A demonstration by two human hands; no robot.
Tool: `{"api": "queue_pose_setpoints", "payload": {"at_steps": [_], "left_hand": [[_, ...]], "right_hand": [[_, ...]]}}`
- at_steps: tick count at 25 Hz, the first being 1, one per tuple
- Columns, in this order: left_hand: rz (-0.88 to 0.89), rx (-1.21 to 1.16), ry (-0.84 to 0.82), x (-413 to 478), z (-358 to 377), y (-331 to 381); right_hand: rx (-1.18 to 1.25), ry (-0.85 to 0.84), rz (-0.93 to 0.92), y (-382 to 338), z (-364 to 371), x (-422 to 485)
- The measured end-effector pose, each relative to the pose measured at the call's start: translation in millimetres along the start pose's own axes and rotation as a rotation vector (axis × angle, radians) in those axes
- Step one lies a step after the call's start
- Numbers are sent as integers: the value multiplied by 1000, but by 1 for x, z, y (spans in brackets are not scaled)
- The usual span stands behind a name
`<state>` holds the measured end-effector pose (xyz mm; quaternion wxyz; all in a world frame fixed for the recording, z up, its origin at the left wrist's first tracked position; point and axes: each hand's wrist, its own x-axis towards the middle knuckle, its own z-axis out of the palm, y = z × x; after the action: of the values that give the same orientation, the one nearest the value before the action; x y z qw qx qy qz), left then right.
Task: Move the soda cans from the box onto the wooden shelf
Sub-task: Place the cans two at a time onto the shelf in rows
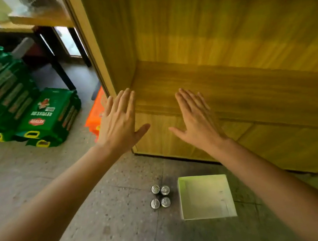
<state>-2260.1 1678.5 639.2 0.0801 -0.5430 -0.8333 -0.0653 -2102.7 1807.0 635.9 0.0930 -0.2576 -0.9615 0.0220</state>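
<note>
Both hands flat, fingers spread, holding nothing at the wooden shelf.
Below left hand and right hand: four soda cans beside one seemingly empty box.

Four soda cans stand on the floor in a tight square, just left of the box; the wooden shelf rises behind both, stacked cartons far left

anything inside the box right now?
The white box looks empty; its whole floor shows, nothing covered. Four soda cans stand beside it on the floor.
</note>
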Motion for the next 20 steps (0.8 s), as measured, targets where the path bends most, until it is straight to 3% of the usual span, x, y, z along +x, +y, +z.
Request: {"api": "queue_pose_setpoints", "payload": {"at_steps": [12,20], "left_hand": [[41,-102,-66,-103,415,-30],[-16,-312,-270,-173,591,-15]], "right_hand": [[64,-134,36,-1,420,-76],[173,-322,178,1,582,-138]]}}
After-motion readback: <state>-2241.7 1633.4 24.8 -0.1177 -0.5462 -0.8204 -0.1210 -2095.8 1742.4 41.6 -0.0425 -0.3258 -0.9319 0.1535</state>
